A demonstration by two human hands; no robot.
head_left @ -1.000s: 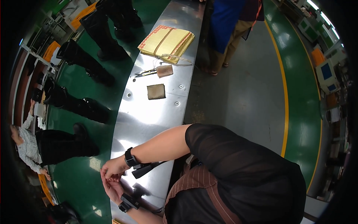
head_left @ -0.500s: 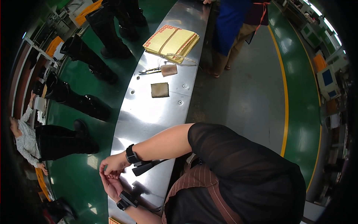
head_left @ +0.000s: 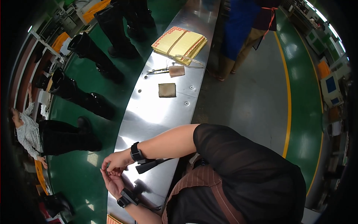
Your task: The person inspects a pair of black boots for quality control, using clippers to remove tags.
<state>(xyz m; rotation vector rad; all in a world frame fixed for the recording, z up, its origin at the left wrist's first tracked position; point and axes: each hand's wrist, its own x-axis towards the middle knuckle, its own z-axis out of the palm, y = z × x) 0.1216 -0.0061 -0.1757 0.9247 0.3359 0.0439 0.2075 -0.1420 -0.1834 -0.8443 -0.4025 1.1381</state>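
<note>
My right hand [head_left: 118,160] and my left hand [head_left: 115,184] meet over the near-left edge of a shiny metal bench [head_left: 149,112]. The right fingers are curled in a pinch above the left palm; anything between them is too small to make out. My left hand lies palm up, its fingers reaching out to the right fingertips. Each wrist carries a black strapped device [head_left: 137,152]. Farther along the bench are a brown rectangular pad [head_left: 167,90], a second, pinkish-brown pad [head_left: 176,71] and thin dark pointed tools [head_left: 157,71] beside it.
A strapped stack of yellow sheets with red-patterned edges [head_left: 179,43] lies at the bench's far end; part of a similar stack [head_left: 113,219] shows at the bottom. Tall black boot-shaped things [head_left: 80,99] line the green floor. One person [head_left: 28,130] is left, another [head_left: 238,37] far right.
The view has shifted slightly, so the bench and its things sit a little farther right. Both hands stay together in nearly the same pose.
</note>
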